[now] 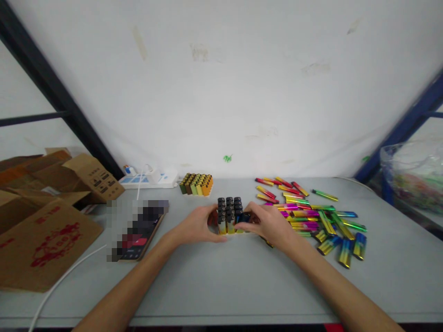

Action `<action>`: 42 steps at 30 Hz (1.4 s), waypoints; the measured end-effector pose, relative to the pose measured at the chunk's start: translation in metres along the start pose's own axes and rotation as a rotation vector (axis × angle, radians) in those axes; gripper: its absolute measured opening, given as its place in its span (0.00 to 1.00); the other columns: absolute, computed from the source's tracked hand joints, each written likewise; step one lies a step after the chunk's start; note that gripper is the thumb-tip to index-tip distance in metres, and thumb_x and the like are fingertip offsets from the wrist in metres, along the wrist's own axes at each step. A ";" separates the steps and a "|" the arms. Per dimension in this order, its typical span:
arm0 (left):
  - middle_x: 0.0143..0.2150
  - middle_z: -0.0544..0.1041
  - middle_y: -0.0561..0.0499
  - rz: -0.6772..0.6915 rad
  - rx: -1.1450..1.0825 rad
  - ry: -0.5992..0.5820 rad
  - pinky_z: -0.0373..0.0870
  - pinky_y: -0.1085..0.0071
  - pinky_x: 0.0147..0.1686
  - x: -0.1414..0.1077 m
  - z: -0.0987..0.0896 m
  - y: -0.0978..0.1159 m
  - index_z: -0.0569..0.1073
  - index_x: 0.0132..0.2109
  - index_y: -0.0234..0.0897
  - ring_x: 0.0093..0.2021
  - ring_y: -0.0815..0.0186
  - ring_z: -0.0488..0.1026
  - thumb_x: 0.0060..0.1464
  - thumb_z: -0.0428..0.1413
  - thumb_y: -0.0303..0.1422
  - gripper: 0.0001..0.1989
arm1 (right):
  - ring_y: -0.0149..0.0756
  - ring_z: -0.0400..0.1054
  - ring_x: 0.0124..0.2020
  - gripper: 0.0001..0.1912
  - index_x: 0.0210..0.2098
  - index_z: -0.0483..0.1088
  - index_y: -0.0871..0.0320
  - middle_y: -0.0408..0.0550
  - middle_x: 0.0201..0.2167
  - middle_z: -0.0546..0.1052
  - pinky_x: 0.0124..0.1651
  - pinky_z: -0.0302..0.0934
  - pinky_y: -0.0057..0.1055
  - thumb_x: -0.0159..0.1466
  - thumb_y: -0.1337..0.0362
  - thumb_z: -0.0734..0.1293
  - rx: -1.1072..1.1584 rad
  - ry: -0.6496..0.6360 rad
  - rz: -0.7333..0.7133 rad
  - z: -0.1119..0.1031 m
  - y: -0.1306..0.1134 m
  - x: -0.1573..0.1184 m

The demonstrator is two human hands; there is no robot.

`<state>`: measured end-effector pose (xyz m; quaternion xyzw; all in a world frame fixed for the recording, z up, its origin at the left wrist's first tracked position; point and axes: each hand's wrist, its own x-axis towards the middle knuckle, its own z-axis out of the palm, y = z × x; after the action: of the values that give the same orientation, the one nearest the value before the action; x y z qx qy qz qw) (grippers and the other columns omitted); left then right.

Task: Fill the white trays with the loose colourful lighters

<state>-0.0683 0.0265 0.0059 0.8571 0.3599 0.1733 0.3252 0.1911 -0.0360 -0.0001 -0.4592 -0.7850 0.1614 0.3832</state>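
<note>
At the middle of the table, upright flat sticks with black tops and shiny yellowish bodies stand in close rows as a block (230,213); each top shows a small round mark. My left hand (197,226) curves round the block's left side, thumb at the front and fingers behind. On the right side, my right hand (266,223) is closed, thumb and fingers pinching a dark blue stick (244,217) against the block. Its lower end is hidden by my fingers. Beside that hand lies a loose spread of metallic sticks (325,221) in red, purple, green, blue and gold.
A second block of yellow and green sticks (196,184) stands near the wall. At left are a phone (141,240), a power strip (148,179), a white cable (74,265) and cardboard boxes (51,240). A clear plastic bag (413,175) is at far right.
</note>
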 end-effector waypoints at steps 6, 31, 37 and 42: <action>0.44 0.84 0.48 0.007 -0.026 -0.003 0.73 0.66 0.40 0.000 0.001 -0.001 0.78 0.52 0.35 0.41 0.57 0.77 0.43 0.74 0.44 0.31 | 0.36 0.64 0.24 0.29 0.32 0.68 0.53 0.44 0.23 0.74 0.29 0.46 0.30 0.64 0.32 0.71 -0.113 -0.034 0.065 0.006 -0.008 0.004; 0.36 0.79 0.51 0.006 0.074 -0.016 0.67 0.68 0.31 0.003 -0.002 -0.002 0.77 0.47 0.36 0.33 0.62 0.71 0.44 0.72 0.53 0.32 | 0.45 0.77 0.34 0.19 0.42 0.76 0.53 0.52 0.36 0.83 0.40 0.69 0.39 0.74 0.46 0.64 -0.425 0.308 0.218 -0.125 0.019 -0.073; 0.37 0.80 0.50 0.018 0.087 -0.014 0.69 0.66 0.34 0.003 -0.002 -0.001 0.77 0.47 0.35 0.35 0.60 0.73 0.46 0.71 0.51 0.29 | 0.50 0.80 0.49 0.12 0.45 0.80 0.51 0.57 0.47 0.82 0.55 0.75 0.47 0.73 0.57 0.64 -0.574 0.078 0.130 -0.155 0.064 -0.171; 0.36 0.79 0.51 -0.003 0.083 -0.004 0.67 0.67 0.32 0.001 -0.003 0.004 0.77 0.48 0.35 0.33 0.60 0.72 0.45 0.72 0.51 0.30 | 0.53 0.79 0.52 0.15 0.51 0.81 0.52 0.59 0.50 0.81 0.55 0.76 0.51 0.70 0.64 0.64 -0.673 -0.067 0.057 -0.149 0.071 -0.176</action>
<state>-0.0670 0.0269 0.0111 0.8696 0.3676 0.1560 0.2904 0.3951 -0.1619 -0.0254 -0.5761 -0.7933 -0.0814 0.1795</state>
